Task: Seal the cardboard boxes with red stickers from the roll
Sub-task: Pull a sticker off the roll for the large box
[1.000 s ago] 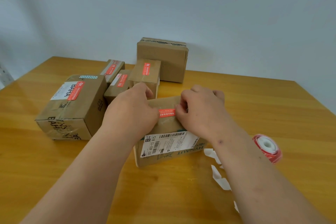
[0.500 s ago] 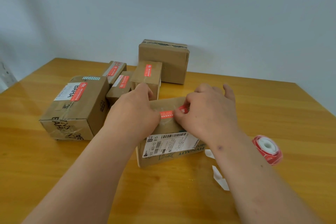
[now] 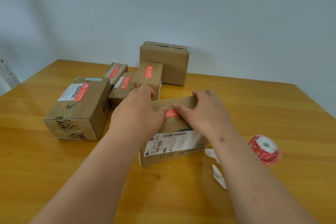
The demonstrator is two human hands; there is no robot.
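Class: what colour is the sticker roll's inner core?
White, inside the red sticker roll; the head view shows it best.

sticker (image 3: 172,114) on near box (image 3: 174,143) | roll (image 3: 264,149) right | four boxes (image 3: 78,107) left-behind

A plain pale grey-blue wall (image 3: 181,5) fills the upper half of the frame. Below it, a glossy honey-coloured wooden table (image 3: 263,107) spans the lower half, its grain running left to right. Soft, even light gleams on the tabletop at left. At the far left edge, a blurred pale speckled strip (image 3: 7,76) stands beside the table.
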